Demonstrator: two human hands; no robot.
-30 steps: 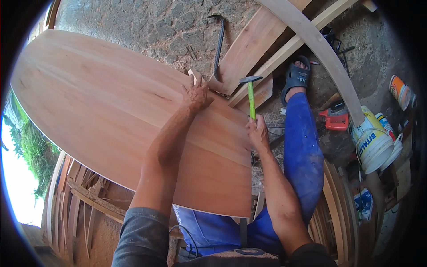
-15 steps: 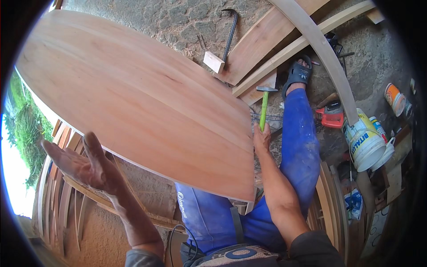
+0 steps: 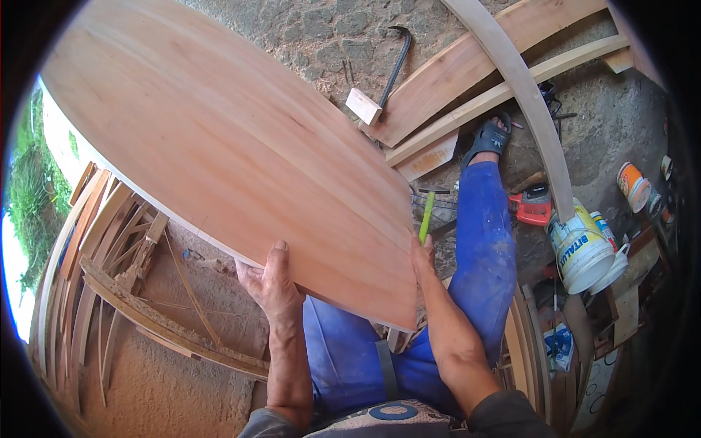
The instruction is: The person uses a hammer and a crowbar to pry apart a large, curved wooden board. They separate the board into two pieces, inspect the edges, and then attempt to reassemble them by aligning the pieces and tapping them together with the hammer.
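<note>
Panel [image 3: 241,160] of smooth reddish wood slants from far left to near right, its near right corner above the blue trousers [image 3: 343,350]. Left hand [image 3: 274,286] clamps the near edge: thumb flat on the upper face, other fingers tucked under, edge lying between them. Grip probably serves to steady the board and bear some weight. Right hand [image 3: 423,257] closes round the green handle of a hammer [image 3: 428,215], head pointing far. That hand sits right beside the panel's right end; fingers mostly hidden, so cannot tell whether they also press the wood. Past the far edge, wood block [image 3: 363,106] and black pry bar [image 3: 396,67] lie on rough stone ground [image 3: 343,45], perhaps placed there for easy reach.
</note>
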